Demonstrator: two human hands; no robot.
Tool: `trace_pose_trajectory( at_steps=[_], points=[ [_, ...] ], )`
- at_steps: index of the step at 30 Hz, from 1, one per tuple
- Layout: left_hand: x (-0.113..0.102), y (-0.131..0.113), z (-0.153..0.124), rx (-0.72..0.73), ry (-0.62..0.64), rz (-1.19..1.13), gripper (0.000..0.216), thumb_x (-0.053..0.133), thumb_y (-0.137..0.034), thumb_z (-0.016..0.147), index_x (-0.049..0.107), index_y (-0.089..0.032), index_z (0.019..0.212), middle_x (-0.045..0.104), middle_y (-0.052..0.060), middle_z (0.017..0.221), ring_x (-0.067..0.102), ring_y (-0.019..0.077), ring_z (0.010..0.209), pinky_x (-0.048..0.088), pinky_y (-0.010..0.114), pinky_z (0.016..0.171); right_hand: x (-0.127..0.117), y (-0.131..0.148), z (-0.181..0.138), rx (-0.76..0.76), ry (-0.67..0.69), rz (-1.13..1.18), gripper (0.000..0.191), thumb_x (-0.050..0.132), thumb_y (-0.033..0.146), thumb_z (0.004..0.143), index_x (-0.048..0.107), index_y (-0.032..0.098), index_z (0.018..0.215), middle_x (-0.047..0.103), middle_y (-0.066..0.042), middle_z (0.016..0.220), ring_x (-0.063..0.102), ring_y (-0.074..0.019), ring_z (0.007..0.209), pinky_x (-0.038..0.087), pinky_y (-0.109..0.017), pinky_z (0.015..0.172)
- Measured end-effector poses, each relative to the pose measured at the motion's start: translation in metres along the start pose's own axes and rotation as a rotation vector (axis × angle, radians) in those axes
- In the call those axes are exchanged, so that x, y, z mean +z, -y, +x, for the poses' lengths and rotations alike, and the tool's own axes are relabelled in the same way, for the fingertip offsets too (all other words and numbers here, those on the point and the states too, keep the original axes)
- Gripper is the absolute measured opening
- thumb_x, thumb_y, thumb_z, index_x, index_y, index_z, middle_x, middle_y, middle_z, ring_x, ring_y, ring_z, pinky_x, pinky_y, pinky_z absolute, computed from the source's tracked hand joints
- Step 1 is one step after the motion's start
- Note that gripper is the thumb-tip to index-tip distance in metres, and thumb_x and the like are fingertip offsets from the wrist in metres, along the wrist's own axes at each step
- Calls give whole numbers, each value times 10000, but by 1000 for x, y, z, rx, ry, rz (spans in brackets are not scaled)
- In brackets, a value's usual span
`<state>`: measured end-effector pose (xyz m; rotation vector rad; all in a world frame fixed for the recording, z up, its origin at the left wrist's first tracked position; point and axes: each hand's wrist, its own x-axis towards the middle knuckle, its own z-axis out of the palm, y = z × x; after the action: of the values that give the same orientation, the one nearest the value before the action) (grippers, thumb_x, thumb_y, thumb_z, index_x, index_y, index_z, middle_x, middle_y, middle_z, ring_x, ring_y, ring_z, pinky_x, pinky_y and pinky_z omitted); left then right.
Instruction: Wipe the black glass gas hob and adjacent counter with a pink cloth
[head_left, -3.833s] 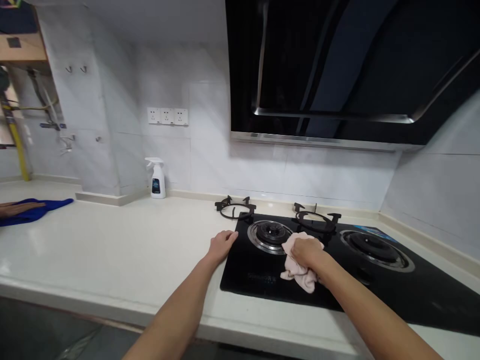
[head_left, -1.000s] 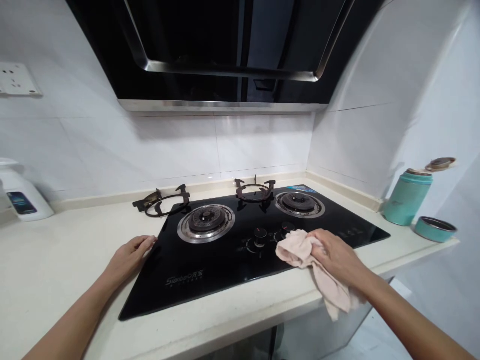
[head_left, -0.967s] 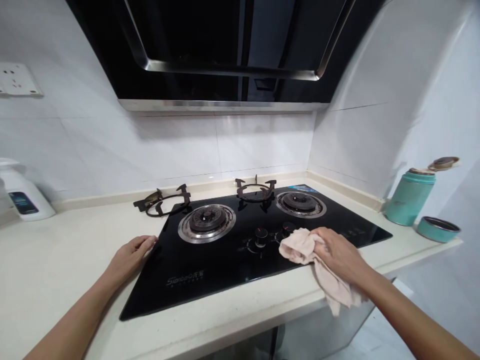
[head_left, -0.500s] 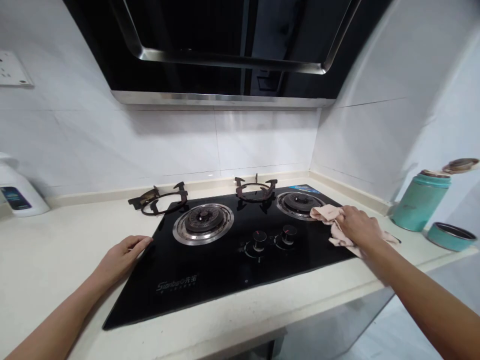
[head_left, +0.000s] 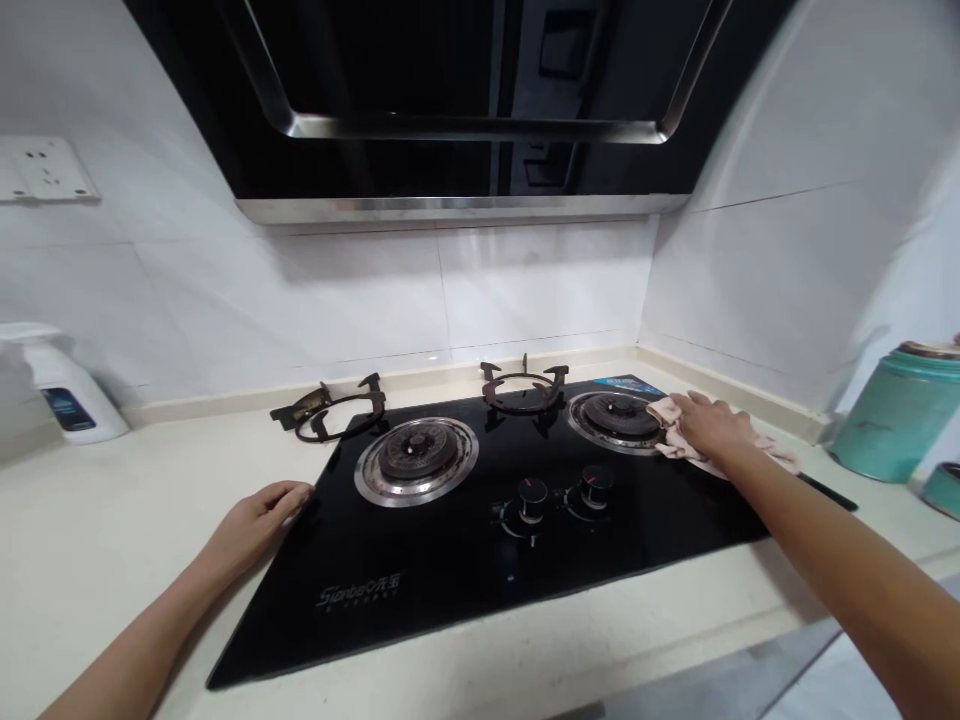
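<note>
The cloth [head_left: 675,440] is lying under the right hand [head_left: 709,425], beside the right burner [head_left: 619,412], trailing rightward; whether that grip is clenching or pressing flat, I cannot tell. Well apart, the left hand [head_left: 259,520] is resting loose and empty by the stove [head_left: 450,570].

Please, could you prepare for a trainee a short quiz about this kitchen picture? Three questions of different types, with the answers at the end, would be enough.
1. True or false: the right hand is on a pale pink cloth.

2. Multiple choice: what stands on the counter to the right of the black stove?
A) a white spray bottle
B) a teal container
C) a loose pan support

3. Count: how many control knobs show on the stove?

Key: 1. True. 2. B. 3. Two.
</note>
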<state>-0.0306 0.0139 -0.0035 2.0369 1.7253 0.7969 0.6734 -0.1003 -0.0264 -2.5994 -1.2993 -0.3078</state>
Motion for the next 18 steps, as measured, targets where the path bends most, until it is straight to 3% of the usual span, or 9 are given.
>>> trace_pose_trajectory(
  at_steps=[4, 11, 18],
  points=[
    [3, -3, -1, 23, 0, -32, 568, 511, -696, 767, 744, -210, 945, 777, 44, 952, 682, 269, 946, 508, 299, 826, 3, -2, -3, -48, 27, -14, 439, 400, 284, 916, 595, 291, 1310, 600, -139, 1344, 537, -348, 1189, 384, -589, 975],
    [3, -12, -11, 72, -28, -92, 552, 500, -689, 771, 744, -203, 871, 742, 38, 811, 664, 252, 840, 504, 296, 737, 2, 11, -28, 38, -42, -23, 441, 357, 320, 920, 615, 219, 1263, 614, -198, 1279, 557, -401, 1145, 392, -579, 916],
    [4, -8, -19, 130, -105, -54, 483, 467, -594, 830, 743, -201, 887, 748, 56, 929, 663, 247, 912, 498, 306, 836, -4, 23, -64, 64, -87, 14, 472, 315, 393, 925, 641, 241, 1231, 625, -191, 1274, 576, -426, 1144, 396, -577, 911]
  ],
)
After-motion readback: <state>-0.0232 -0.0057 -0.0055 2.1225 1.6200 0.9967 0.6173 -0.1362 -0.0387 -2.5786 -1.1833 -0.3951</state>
